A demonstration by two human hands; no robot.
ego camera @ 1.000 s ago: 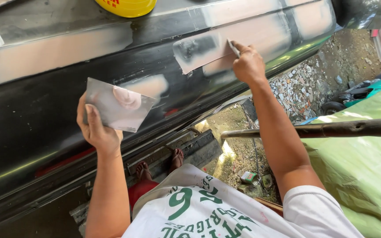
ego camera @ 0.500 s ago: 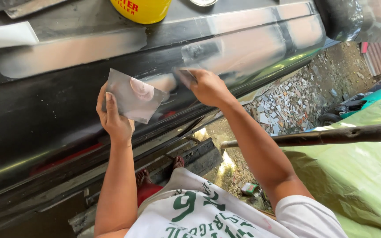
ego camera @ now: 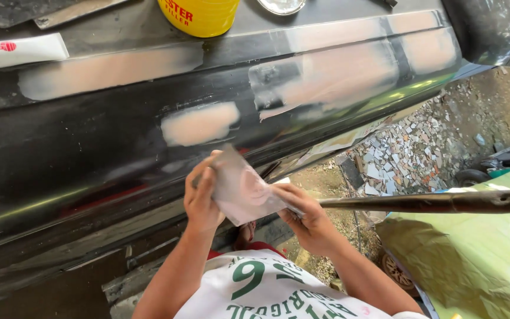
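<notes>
A: How are the hands set?

B: Both are drawn in near the chest. The left hand clasps the left edge of the flat grey metal mixing plate; the right hand is closed at its lower right corner (whatever it pinches is hidden).

A: Any packages?

B: A yellow round can and a white tube sit atop the black car body panel.

A: Room around?

B: Open rubble ground lies right, above a dark pole

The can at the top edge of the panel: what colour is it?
Yellow can with red lettering, seen in the head view.
</notes>
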